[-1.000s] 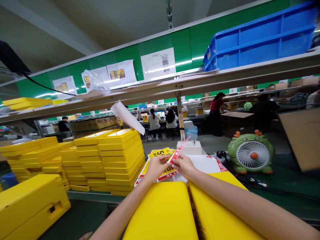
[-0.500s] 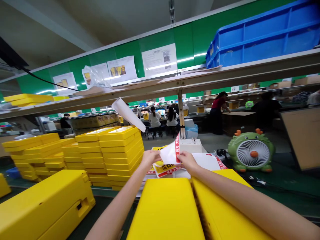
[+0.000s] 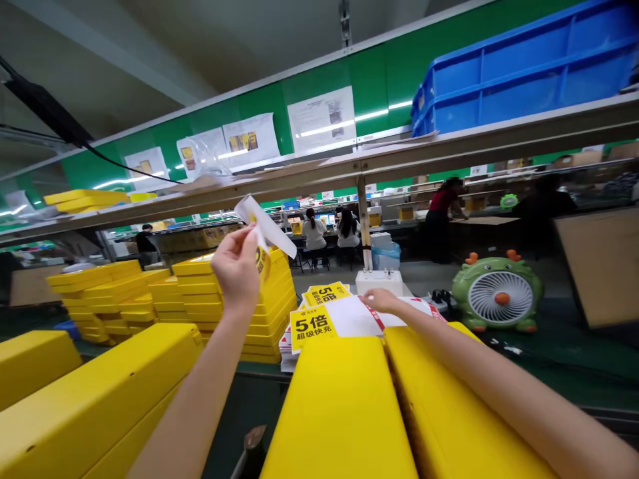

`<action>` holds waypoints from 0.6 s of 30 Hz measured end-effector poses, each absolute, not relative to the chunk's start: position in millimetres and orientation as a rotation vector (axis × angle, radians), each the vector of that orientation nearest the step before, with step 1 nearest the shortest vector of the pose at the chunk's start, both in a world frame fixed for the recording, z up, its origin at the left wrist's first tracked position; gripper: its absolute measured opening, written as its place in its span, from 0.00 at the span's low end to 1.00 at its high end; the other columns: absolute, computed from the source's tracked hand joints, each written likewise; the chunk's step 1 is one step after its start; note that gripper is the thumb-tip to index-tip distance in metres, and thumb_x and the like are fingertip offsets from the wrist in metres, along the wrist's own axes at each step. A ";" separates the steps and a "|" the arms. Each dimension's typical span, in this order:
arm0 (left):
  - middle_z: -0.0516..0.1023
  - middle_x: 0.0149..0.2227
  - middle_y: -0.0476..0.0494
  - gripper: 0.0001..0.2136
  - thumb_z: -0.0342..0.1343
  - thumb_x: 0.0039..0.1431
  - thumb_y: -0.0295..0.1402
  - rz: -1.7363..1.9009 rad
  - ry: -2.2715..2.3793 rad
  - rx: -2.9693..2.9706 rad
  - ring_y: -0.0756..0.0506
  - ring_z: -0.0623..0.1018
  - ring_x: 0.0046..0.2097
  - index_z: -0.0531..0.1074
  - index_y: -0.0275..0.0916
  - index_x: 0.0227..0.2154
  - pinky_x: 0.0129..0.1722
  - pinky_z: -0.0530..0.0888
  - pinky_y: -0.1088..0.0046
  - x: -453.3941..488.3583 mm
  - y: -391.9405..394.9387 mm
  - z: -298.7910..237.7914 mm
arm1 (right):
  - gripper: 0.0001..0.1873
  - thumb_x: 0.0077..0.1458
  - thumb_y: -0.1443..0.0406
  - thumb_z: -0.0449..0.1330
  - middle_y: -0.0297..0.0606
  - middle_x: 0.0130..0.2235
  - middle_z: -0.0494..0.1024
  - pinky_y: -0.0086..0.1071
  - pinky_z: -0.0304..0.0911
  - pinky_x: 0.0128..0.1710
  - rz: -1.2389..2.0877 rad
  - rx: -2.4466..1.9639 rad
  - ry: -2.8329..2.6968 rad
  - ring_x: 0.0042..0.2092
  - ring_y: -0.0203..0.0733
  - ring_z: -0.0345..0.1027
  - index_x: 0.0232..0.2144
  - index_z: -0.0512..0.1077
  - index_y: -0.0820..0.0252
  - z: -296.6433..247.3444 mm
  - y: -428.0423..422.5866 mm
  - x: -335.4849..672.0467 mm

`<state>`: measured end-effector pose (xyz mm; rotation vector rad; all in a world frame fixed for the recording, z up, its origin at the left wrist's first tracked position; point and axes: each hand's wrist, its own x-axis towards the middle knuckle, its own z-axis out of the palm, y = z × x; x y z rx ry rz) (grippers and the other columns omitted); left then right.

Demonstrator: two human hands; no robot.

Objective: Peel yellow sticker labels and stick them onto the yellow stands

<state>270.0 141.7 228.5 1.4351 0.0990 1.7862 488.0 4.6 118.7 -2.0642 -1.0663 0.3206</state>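
My left hand (image 3: 238, 265) is raised in front of the yellow stacks and pinches a sticker (image 3: 261, 256) with yellow print, peeled free. Just above it a white paper strip (image 3: 266, 226) sticks up. My right hand (image 3: 380, 301) rests with fingers pressed on a white backing sheet with a red edge (image 3: 357, 315), on top of a pile of yellow-and-red label sheets (image 3: 312, 324). Two yellow plastic cases (image 3: 344, 406) lie side by side under my forearms.
Stacks of flat yellow trays (image 3: 234, 293) stand at left, more yellow cases (image 3: 94, 392) nearer. A green dragon-shaped fan (image 3: 496, 293) sits at right. A shelf above carries a blue crate (image 3: 524, 66). Other people work at benches beyond.
My left hand pulled away from the sheet and rose up and left with the peeled sticker. My right hand lowered the backing sheet flat onto the pile.
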 end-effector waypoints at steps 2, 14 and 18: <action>0.76 0.43 0.44 0.04 0.58 0.55 0.28 1.949 -0.230 1.955 0.45 0.73 0.48 0.73 0.37 0.35 0.53 0.68 0.64 270.4 94.9 224.1 | 0.29 0.63 0.48 0.38 0.41 0.46 0.74 0.40 0.64 0.48 0.429 -1.764 -1.212 0.48 0.46 0.67 0.45 0.69 0.61 141.7 -21.6 464.2; 0.47 0.64 0.37 0.39 0.63 0.43 0.53 1.238 -0.305 2.536 0.33 0.49 0.63 0.59 0.44 0.57 0.62 0.50 0.49 281.1 -53.4 159.2 | 0.19 0.54 0.53 0.60 0.35 0.49 0.74 0.40 0.63 0.52 0.445 -1.438 -0.936 0.51 0.47 0.66 0.47 0.72 0.49 154.8 -234.5 436.1; 0.74 0.41 0.40 0.31 0.61 0.52 0.44 0.495 0.146 1.917 0.41 0.74 0.46 0.55 0.38 0.55 0.49 0.69 0.59 290.4 -56.1 135.4 | 0.18 0.56 0.54 0.59 0.34 0.49 0.74 0.37 0.65 0.53 0.726 -1.601 -0.979 0.50 0.45 0.67 0.48 0.71 0.50 144.8 -277.2 441.8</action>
